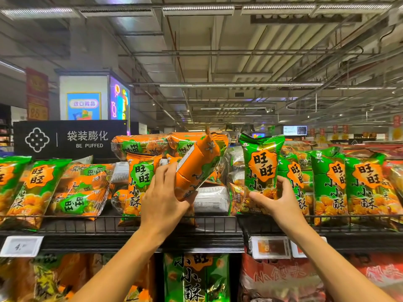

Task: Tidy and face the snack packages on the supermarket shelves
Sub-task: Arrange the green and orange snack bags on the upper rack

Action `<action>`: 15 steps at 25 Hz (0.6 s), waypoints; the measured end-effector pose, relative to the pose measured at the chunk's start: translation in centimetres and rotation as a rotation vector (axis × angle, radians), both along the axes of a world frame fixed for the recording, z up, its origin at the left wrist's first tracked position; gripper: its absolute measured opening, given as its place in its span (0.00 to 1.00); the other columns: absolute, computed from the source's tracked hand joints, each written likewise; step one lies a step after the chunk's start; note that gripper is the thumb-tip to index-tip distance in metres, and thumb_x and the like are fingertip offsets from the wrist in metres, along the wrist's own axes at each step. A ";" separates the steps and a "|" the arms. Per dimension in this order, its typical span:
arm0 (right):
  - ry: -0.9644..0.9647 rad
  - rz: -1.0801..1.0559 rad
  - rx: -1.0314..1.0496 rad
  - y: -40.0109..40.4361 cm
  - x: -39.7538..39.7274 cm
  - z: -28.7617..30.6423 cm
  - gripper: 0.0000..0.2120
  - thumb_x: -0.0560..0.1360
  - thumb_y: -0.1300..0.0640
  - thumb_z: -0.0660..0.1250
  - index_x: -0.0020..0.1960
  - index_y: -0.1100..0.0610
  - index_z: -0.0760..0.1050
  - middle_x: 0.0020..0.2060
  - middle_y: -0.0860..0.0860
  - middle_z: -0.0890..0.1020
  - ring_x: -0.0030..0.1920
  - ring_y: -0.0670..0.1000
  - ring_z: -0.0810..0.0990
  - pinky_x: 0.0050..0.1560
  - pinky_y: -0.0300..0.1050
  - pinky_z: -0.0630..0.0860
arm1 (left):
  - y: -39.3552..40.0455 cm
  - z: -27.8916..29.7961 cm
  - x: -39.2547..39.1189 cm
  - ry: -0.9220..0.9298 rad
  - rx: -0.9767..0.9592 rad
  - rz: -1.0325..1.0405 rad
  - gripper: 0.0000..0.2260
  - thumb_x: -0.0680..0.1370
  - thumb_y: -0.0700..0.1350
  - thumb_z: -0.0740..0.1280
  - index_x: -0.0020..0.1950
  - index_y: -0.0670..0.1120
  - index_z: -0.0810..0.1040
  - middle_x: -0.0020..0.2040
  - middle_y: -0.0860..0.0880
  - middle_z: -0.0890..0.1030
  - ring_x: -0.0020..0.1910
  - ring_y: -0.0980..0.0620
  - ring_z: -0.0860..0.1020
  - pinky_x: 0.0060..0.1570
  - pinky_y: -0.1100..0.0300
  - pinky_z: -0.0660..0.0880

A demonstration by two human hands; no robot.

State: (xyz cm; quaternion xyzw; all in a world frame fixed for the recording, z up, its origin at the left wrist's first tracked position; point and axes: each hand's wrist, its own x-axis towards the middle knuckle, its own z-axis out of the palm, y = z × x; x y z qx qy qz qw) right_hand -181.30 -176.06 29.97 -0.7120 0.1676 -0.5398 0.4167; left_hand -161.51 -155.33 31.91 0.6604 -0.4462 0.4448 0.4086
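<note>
Snack packages (260,171), wire-fronted shelf (122,225), supermarket ceiling (218,51)

My left grip (162,194) covers the lower end of the orange packet (200,164), and my right grip (278,200) hides the foot of the green packet (260,171). Both forearms run off the bottom edge. At nine o'clock, the leftmost green bag (8,182) is cut by the frame. The white price tag (20,246) at seven o'clock is blurred; its first digit is perhaps a 4. At five o'clock the red bags (281,277) below the shelf rail (196,238) carry smeared lettering I cannot read.
</note>
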 end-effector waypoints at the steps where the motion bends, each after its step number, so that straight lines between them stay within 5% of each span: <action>1: -0.005 0.000 -0.014 0.1 -0.1 0.1 0.40 0.63 0.44 0.82 0.67 0.46 0.64 0.57 0.41 0.77 0.52 0.35 0.77 0.46 0.33 0.72 | 0.1 0.0 0.2 0.003 -0.005 -0.016 0.37 0.67 0.55 0.78 0.71 0.45 0.67 0.63 0.46 0.73 0.52 0.43 0.79 0.38 0.48 0.80; 4: -0.031 -0.034 -0.116 0.8 -0.6 0.5 0.37 0.59 0.40 0.81 0.62 0.39 0.65 0.55 0.35 0.76 0.51 0.31 0.77 0.46 0.31 0.73 | 0.2 0.0 0.5 -0.016 -0.025 -0.081 0.38 0.67 0.55 0.79 0.72 0.47 0.66 0.64 0.46 0.72 0.54 0.42 0.79 0.41 0.45 0.81; 7: -0.077 -0.131 -0.279 1.3 -0.7 0.7 0.34 0.61 0.43 0.82 0.58 0.33 0.65 0.56 0.41 0.74 0.55 0.40 0.76 0.52 0.34 0.73 | 0.3 -0.1 0.6 -0.058 -0.048 -0.130 0.39 0.67 0.53 0.79 0.72 0.47 0.65 0.65 0.45 0.72 0.55 0.42 0.78 0.40 0.44 0.81; 11: -0.150 -0.307 -0.448 0.8 -0.9 0.4 0.35 0.64 0.49 0.83 0.61 0.38 0.64 0.54 0.41 0.70 0.54 0.50 0.74 0.52 0.48 0.75 | 0.4 -0.6 1.1 -0.100 -0.107 -0.182 0.37 0.68 0.51 0.79 0.72 0.45 0.66 0.65 0.45 0.71 0.56 0.42 0.78 0.39 0.43 0.81; 15: -0.220 -0.395 -0.448 0.1 -1.1 0.0 0.35 0.63 0.46 0.80 0.62 0.40 0.63 0.58 0.47 0.73 0.56 0.52 0.75 0.50 0.39 0.69 | 0.7 -0.9 2.2 -0.122 -0.186 -0.279 0.34 0.71 0.57 0.71 0.72 0.46 0.65 0.66 0.47 0.70 0.62 0.46 0.73 0.51 0.46 0.78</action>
